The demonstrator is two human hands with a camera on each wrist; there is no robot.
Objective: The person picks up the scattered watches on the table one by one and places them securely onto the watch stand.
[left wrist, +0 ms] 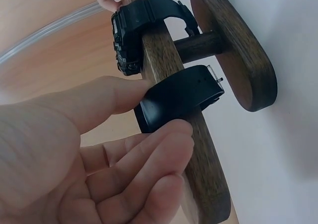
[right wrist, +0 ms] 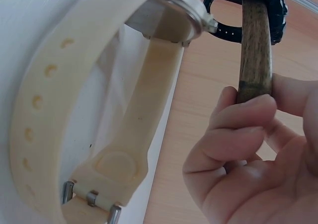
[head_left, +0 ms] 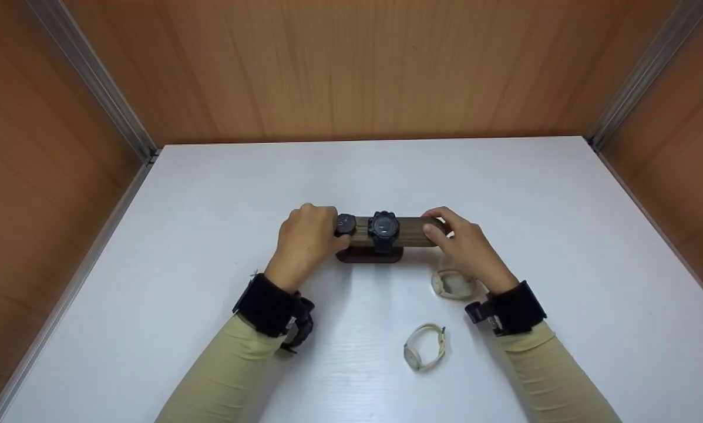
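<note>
Left hand (head_left: 304, 238): thumb and fingers pinch the small black watch (left wrist: 176, 97) strapped round the left end of the wooden bar (left wrist: 169, 60). Right hand (head_left: 466, 244): fingers curled round the bar's right end, steadying it.

Stand: horizontal bar on a short post over an oval base (left wrist: 236, 45), sitting mid-counter (head_left: 210, 194). A chunky black watch (head_left: 384, 228) is buckled round the bar's middle.

Handling, as judged: stand is stiff wood, probably light and top-heavy, so it may tip if a strap is tugged; holding the bar end looks sound. Straps look pliable, somewhat grippy on wood; best taken at the case or strap edges.

Two cream watches lie on the counter: one (head_left: 454, 284) just beside the right wrist, one (head_left: 424, 346) nearer the person.

Hidden: the small watch's dial is partly covered by the fingers; its buckle state is unclear. The post is hidden in the head view.
</note>
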